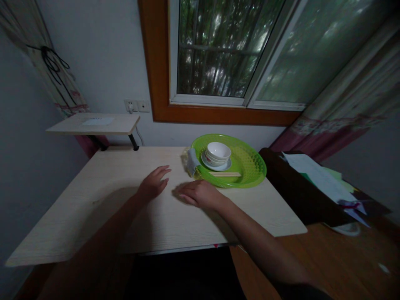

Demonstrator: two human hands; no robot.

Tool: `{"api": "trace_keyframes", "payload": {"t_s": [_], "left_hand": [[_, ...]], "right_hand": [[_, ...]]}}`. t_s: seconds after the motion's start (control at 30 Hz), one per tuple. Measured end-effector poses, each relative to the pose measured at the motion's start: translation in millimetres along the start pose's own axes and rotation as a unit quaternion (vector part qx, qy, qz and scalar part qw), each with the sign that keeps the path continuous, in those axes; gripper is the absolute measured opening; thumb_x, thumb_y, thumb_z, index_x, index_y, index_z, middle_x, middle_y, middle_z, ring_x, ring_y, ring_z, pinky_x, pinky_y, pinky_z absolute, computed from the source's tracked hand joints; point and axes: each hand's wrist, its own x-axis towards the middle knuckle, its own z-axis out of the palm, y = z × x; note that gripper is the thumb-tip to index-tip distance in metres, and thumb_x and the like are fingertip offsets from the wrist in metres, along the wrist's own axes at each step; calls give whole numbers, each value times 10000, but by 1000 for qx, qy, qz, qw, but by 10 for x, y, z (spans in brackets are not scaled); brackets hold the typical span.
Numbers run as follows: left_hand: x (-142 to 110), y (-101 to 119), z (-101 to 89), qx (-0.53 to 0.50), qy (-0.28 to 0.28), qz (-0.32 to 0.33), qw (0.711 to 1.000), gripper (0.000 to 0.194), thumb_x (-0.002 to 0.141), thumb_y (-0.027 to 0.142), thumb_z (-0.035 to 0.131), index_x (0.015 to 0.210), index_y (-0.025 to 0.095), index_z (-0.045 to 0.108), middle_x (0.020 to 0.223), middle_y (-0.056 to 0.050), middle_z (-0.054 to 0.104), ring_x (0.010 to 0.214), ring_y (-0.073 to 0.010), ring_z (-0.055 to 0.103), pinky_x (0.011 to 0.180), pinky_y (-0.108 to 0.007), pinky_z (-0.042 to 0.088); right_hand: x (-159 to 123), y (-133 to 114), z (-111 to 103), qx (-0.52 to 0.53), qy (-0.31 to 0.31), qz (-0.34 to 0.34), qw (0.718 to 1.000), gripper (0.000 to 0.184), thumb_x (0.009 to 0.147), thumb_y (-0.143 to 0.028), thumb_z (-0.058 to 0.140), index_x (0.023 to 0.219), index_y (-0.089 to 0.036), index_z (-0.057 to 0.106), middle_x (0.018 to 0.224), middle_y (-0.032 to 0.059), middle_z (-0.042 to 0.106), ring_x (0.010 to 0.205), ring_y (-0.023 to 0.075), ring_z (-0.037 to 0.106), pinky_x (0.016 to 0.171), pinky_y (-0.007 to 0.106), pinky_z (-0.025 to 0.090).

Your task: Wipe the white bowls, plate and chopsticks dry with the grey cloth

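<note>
My left hand (153, 182) hovers over the pale wooden table, its fingers spread and nothing in them. To its right, my right hand (199, 193) is low over the tabletop with loosely bent fingers pointing left; I see nothing in its grasp. Just beyond the right hand lies a round green plastic basket (254, 166). Inside it a small stack of white bowls (218, 151) rests on a white plate (227, 167). Light wooden chopsticks (229, 174) lie in front of the plate. A grey cloth (192, 161) hangs over the basket's left rim.
A raised shelf (121, 121) with a paper (98, 121) on it stands at the table's (103, 212) back left. Wall sockets (136, 106) with a plugged-in cable are behind. Right of the table is a dark brown piece of furniture (290, 187) with papers (321, 175) on top.
</note>
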Motion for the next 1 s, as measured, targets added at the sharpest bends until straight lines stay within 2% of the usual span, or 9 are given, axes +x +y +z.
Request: {"api": "trace_keyframes", "payload": {"t_s": [0.07, 0.17, 0.23, 0.33, 0.47, 0.57, 0.73, 0.83, 1.0], "left_hand": [[234, 90, -78, 7, 12, 12, 1000, 420, 963, 252, 457, 1367, 226, 567, 1425, -101, 560, 1342, -229, 510, 1159, -452, 418], [550, 289, -128, 26, 3, 36, 999, 467, 943, 193, 447, 1398, 224, 547, 1450, -81, 546, 1356, -231, 488, 1176, -459, 395], [724, 422, -97, 34, -15, 65, 997, 527, 925, 138, 433, 1441, 220, 509, 1505, -70, 504, 1417, -225, 424, 1210, -451, 347], [928, 557, 27, 46, -51, 109, 992, 577, 912, 80, 402, 1473, 198, 474, 1587, -77, 416, 1515, -230, 274, 1233, -463, 286], [1081, 605, 216, 62, -91, 113, 988, 588, 886, 57, 430, 1427, 269, 519, 1594, -53, 415, 1538, -291, 212, 1204, -589, 252], [1105, 595, 304, 71, -102, 106, 987, 573, 854, 19, 426, 1348, 267, 574, 1493, -75, 533, 1518, -294, 270, 1199, -626, 214], [1009, 517, 316, 113, -79, 112, 984, 500, 857, 38, 428, 1280, 230, 611, 1381, -112, 597, 1437, -271, 404, 1233, -567, 180], [864, 399, 232, 133, -73, 112, 982, 480, 854, 72, 454, 1280, 227, 612, 1369, -109, 597, 1436, -267, 398, 1232, -535, 213], [529, 143, -38, 147, -81, 108, 980, 437, 885, 130, 451, 1283, 215, 610, 1400, -108, 583, 1451, -263, 380, 1230, -511, 242]], "right_hand": [[-66, 23, -244, -30, 49, -20, 998, 350, 1051, -368, 423, 1145, -201, 716, 1006, 84, 755, 883, 181, 698, 822, 318, 518], [-210, 186, -553, -77, 134, 17, 988, 341, 1034, -362, 448, 1016, -185, 739, 861, 89, 733, 771, 184, 670, 720, 307, 500], [-311, 357, -704, -104, 169, 77, 977, 391, 1042, -365, 415, 935, -177, 740, 792, 81, 714, 730, 188, 656, 696, 308, 486], [-439, 655, -837, -106, 208, 193, 953, 489, 1060, -420, 349, 911, -171, 743, 835, 90, 726, 772, 198, 673, 737, 314, 489], [-564, 1027, -899, -91, 253, 325, 907, 598, 1068, -498, 262, 964, -163, 746, 868, 90, 747, 828, 208, 699, 798, 313, 497], [-642, 1234, -925, -151, 212, 399, 879, 655, 1059, -536, 232, 962, -143, 746, 932, 138, 751, 849, 235, 698, 767, 320, 490], [-718, 1431, -932, -182, 168, 468, 848, 726, 1054, -567, 190, 932, -112, 742, 909, 174, 748, 799, 239, 697, 723, 313, 483], [-687, 1487, -891, -154, 164, 483, 846, 726, 1056, -572, 181, 954, -118, 738, 914, 157, 755, 815, 232, 708, 731, 303, 491], [-488, 1504, -785, -61, 103, 480, 869, 607, 1080, -485, 211, 1068, -142, 712, 961, 100, 767, 834, 176, 716, 736, 242, 478]]}}
